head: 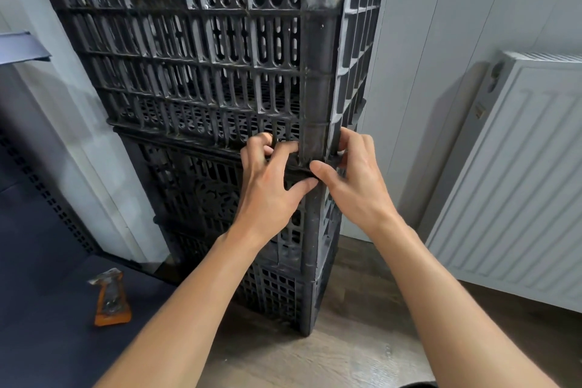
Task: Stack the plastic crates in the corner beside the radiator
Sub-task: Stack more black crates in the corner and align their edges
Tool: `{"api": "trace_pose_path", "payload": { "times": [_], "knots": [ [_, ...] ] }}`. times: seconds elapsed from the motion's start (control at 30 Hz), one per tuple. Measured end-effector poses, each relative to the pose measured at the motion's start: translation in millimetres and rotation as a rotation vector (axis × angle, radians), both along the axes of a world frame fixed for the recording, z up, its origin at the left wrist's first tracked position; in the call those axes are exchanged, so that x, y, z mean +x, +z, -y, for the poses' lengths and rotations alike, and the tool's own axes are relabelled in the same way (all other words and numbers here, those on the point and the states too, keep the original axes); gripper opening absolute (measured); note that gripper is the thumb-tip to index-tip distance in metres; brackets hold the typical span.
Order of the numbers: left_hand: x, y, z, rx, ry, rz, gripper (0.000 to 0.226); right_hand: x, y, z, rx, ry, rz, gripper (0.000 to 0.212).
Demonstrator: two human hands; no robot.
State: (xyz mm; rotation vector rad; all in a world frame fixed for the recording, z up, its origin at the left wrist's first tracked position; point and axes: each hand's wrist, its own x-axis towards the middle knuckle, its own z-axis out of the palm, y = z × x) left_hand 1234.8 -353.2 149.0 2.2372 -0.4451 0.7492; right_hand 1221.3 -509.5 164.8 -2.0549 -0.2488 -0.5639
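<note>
Wood-look floor [362, 353] and a white wall [441, 41] frame the job. The stack [189, 79] of black plastic crates stands upright on that floor against the wall, one corner post [318, 79] turned toward you. It shows at least three tiers, and its top runs out of view.

Both your hands are at the same height on that post, right where the upper crate [176, 50] sits on the crate below [201, 195]. Your left hand [267, 189] is on the stack's front face, fingers curled into the lattice just above the joint and thumb hooked under the rim. Your right hand [359, 186] wraps the stack's right face, thumb laid across the post and fingers tucked round the side. Each hand is clamped on the stack, and neither is nearer than the other.

The stack's long axis is vertical and the joint you hold runs level across it. Any nudge there will likely act on the upper crate alone, so this looks like seating or squaring it.

Right of the stack, across a strip of bare wall, stands the radiator [519, 186]. It is near but not touching, and it limits travel that way. Left of the stack rises a pale panel [78, 135]. Below that, left of the stack's base, a dark blue surface [41, 309] carries a small orange object [111, 302], well clear of your arms. With so tall a stack, a hard push could tip it.
</note>
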Motion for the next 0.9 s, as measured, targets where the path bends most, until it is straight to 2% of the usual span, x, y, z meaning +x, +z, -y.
{"api": "trace_pose_path", "payload": {
  "times": [0.17, 0.37, 0.6, 0.73, 0.83, 0.9],
  "knots": [
    [0, 8, -3, 0.037, -0.023, -0.056, 0.055, 4, 3, -5, 0.073, -0.088, -0.008, 0.054],
    [3, 7, -14, 0.184, -0.026, -0.054, 0.061, 1, 2, -9, 0.07, -0.104, -0.03, 0.062],
    [-15, -3, -17, 0.19, -0.033, -0.048, 0.069, 0, -1, -11, 0.078, -0.103, -0.039, 0.065],
    [-26, -4, -23, 0.037, -0.058, -0.04, 0.048, 2, 1, -10, 0.056, -0.154, 0.029, 0.053],
    [-19, 8, -25, -0.093, 0.013, 0.021, 0.033, 7, 9, -15, 0.182, -0.214, 0.088, 0.031],
    [-12, 20, -22, -0.154, 0.046, 0.031, 0.029, 15, 13, -21, 0.28, -0.271, 0.132, 0.028]
  ]
}}
